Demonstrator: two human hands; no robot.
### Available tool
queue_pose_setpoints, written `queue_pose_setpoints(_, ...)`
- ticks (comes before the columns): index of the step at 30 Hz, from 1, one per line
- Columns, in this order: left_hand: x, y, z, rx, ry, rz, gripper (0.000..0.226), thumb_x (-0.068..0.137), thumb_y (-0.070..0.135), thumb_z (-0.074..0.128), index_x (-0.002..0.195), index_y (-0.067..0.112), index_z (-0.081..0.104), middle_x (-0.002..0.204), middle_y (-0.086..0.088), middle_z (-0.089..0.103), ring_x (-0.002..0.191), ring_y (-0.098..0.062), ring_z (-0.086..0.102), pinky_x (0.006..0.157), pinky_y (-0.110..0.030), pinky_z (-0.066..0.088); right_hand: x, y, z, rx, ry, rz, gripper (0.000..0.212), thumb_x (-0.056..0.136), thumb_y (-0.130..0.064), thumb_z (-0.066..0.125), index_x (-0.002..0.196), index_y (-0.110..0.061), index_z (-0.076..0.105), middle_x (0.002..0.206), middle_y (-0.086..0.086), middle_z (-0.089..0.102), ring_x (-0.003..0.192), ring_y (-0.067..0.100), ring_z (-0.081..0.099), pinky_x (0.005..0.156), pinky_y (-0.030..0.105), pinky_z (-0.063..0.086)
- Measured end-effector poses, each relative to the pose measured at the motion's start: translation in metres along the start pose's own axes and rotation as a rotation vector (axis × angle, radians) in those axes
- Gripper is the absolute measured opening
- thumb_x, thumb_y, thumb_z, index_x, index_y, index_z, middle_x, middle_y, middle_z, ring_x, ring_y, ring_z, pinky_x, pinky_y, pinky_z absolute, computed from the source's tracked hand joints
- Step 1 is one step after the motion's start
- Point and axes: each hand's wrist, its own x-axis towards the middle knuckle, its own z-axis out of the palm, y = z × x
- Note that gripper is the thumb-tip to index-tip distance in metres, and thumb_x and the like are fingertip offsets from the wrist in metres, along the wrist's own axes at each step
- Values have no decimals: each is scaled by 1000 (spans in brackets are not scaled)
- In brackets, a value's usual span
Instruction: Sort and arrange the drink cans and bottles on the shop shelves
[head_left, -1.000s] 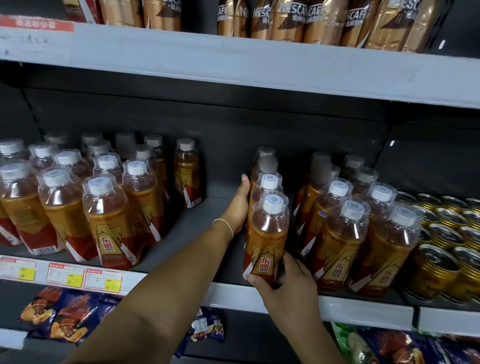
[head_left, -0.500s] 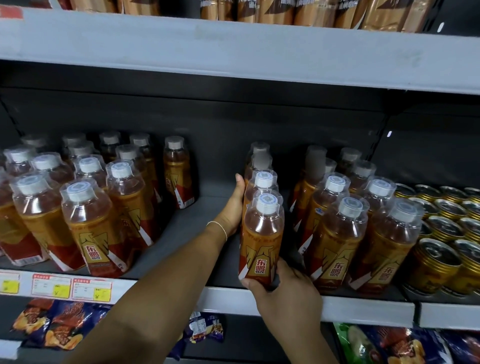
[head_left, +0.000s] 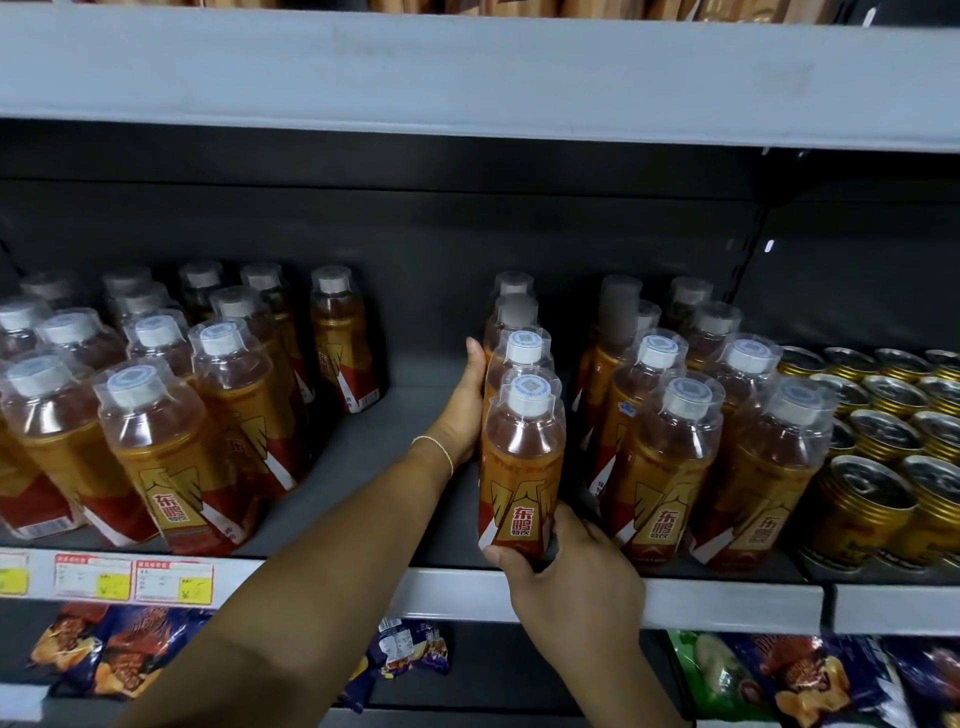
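Nothing moved: right hand (head_left: 566, 577) still grips the orange plastic bottle (head_left: 522, 467) at the shelf's (head_left: 727, 605) front edge, left hand (head_left: 457, 415) cups the second bottle (head_left: 522, 351). Row looks straight.

We take the front bottle (head_left: 522, 467) as our mark: it stands at the front edge of the shelf (head_left: 727, 605). Behind it a file of bottles (head_left: 517, 332) runs back. Left of it, across a gap, stands the left block (head_left: 171, 441). Just right stands the right block (head_left: 675, 457), with the cans (head_left: 883, 467) farther right. Snack bags (head_left: 104, 654) lie below it.
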Motion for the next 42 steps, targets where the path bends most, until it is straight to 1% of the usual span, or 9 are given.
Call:
queue_pose_setpoints(2,1,0,4,18,0,14,77,91,75,13,111,27,70,114,-3,66,92,-8,70,80,-26,57,1,1,-1,-3,1,8,79,76,-79,55,137,-29,50,125,-11,62,113,11,59,85,24,47)
queue_pose_setpoints(7,3,-5,12,8,-5,16,82,92,74,11,96,29,79,117,3,58,106,-6,60,78,-25,56,2,7,-4,-11,6,22,80,78,-79,52,140,-29,47,125,-11,62,113,10,59,85,24,48)
queue_pose_setpoints(10,7,-7,13,1,-3,9,83,93,74,10,94,29,80,107,2,72,101,-8,67,78,-26,57,1,9,-6,12,8,20,80,79,-80,51,142,-31,44,123,-12,62,112,9,59,85,23,48)
queue_pose_setpoints(15,11,-9,14,4,-7,12,82,93,73,9,95,31,80,95,3,76,92,-10,72,78,-25,56,-2,11,-6,38,39,40,88,80,-78,52,150,-26,39,129,-7,62,115,11,60,88,25,47)
queue_pose_setpoints(23,18,-15,15,-10,-21,-2,83,89,78,13,97,29,80,96,2,76,92,-12,72,81,-28,56,-1,14,-7,20,72,54,82,74,-69,70,137,-18,58,113,1,72,100,20,69,77,32,54)
queue_pose_setpoints(27,22,-18,18,-36,-29,-17,82,89,78,15,100,25,77,103,-1,75,103,-11,66,80,-29,57,-1,19,-7,-47,58,58,76,61,-59,87,117,-10,71,92,4,76,78,24,73,61,33,56)
queue_pose_setpoints(33,26,-21,22,-56,-57,-19,77,92,74,13,110,19,63,91,1,75,86,-12,72,77,-27,57,-2,22,-8,-8,116,52,74,68,-60,82,122,-11,68,98,5,75,84,25,72,66,34,55)
queue_pose_setpoints(37,24,-20,25,-71,-48,-24,77,92,74,14,110,19,66,99,0,75,87,-12,72,77,-27,57,-3,18,-11,19,83,42,80,80,-69,64,140,-18,53,118,0,70,102,20,68,78,32,52)
queue_pose_setpoints(42,20,-20,29,-69,-30,-11,81,92,74,14,115,16,66,118,-4,61,92,-12,72,77,-27,57,-6,16,-9,-9,107,27,77,78,-64,69,135,-13,58,104,3,73,87,21,71,67,31,53)
